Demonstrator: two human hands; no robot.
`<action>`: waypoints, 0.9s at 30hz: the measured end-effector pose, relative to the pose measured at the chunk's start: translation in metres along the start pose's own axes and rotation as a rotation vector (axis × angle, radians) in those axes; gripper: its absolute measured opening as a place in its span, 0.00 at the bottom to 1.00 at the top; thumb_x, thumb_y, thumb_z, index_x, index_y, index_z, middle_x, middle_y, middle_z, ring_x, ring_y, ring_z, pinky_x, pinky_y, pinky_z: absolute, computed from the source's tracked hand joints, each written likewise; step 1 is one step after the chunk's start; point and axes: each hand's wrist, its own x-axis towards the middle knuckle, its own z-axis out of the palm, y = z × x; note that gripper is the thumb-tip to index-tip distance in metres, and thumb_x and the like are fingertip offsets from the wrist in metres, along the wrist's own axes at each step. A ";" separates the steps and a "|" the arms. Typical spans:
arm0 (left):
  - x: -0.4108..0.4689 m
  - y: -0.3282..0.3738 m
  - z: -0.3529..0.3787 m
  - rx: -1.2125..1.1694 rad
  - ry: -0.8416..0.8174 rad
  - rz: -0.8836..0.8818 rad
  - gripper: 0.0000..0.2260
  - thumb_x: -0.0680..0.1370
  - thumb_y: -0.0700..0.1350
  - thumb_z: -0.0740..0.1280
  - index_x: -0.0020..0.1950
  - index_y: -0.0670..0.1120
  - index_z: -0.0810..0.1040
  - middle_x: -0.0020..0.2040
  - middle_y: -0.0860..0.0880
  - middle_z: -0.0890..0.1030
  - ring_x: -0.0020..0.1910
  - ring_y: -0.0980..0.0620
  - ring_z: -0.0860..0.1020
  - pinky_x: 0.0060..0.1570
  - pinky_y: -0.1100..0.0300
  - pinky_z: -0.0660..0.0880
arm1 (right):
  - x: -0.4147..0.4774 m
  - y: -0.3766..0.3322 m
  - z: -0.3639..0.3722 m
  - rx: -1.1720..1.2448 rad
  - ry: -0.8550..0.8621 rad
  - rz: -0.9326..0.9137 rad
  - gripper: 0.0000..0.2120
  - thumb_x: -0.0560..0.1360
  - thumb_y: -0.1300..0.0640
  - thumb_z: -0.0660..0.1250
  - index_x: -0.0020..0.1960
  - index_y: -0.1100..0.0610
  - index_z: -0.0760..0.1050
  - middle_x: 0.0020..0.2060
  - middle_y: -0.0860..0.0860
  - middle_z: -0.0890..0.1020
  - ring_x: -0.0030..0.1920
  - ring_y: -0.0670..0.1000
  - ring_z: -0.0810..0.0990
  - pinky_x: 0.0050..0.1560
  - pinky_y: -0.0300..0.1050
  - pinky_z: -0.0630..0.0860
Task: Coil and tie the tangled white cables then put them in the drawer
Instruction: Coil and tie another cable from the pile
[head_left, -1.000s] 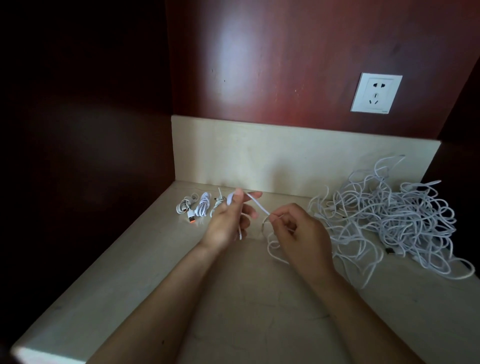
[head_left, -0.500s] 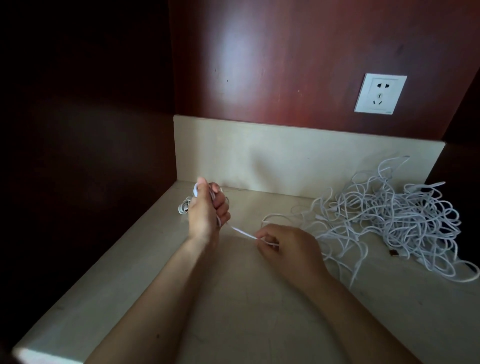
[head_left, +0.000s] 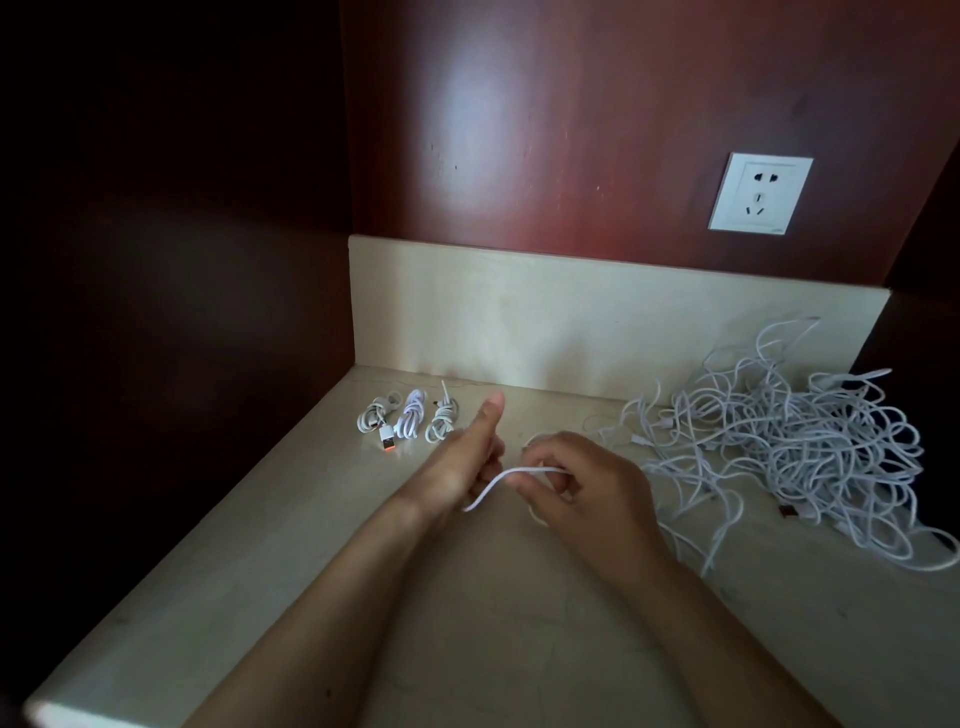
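Right hand (head_left: 582, 491): pinching a white cable (head_left: 487, 490) between thumb and curled fingers, just above the counter (head_left: 260, 571).
Left hand (head_left: 460, 462): thumb sticking up, fingers curling in, seemingly gripping the same cable lower down, though the palm is hiding the grip.
Tangled pile (head_left: 789, 441): lying on the counter's right side, strands trailing toward the right hand.
Coiled cables (head_left: 410, 421): three sitting side by side near the back left corner.

We see left hand (head_left: 460, 462), thumb raised, and right hand (head_left: 582, 491) gripping white cable (head_left: 501, 479) between them. At our right, tangled pile (head_left: 779, 441); rear left, three coiled cables (head_left: 410, 422).
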 end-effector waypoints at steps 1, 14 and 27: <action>0.000 0.001 0.002 -0.010 -0.037 -0.045 0.26 0.82 0.63 0.48 0.29 0.49 0.62 0.23 0.52 0.64 0.21 0.55 0.60 0.23 0.64 0.54 | 0.000 0.001 -0.001 0.006 0.049 0.043 0.11 0.70 0.41 0.69 0.39 0.47 0.76 0.33 0.40 0.74 0.33 0.41 0.73 0.37 0.37 0.70; -0.008 0.005 0.004 -0.014 -0.445 -0.247 0.24 0.82 0.60 0.47 0.36 0.47 0.70 0.23 0.52 0.63 0.21 0.57 0.59 0.21 0.66 0.52 | 0.003 0.017 0.003 -0.054 0.069 0.218 0.04 0.76 0.49 0.65 0.49 0.46 0.77 0.41 0.38 0.81 0.41 0.39 0.77 0.40 0.38 0.71; -0.005 0.004 -0.001 0.071 0.104 0.254 0.23 0.84 0.55 0.52 0.41 0.44 0.79 0.24 0.50 0.68 0.21 0.54 0.65 0.23 0.64 0.64 | 0.001 0.027 0.005 0.012 -0.025 0.268 0.03 0.78 0.50 0.65 0.51 0.44 0.72 0.30 0.39 0.79 0.32 0.40 0.77 0.36 0.45 0.73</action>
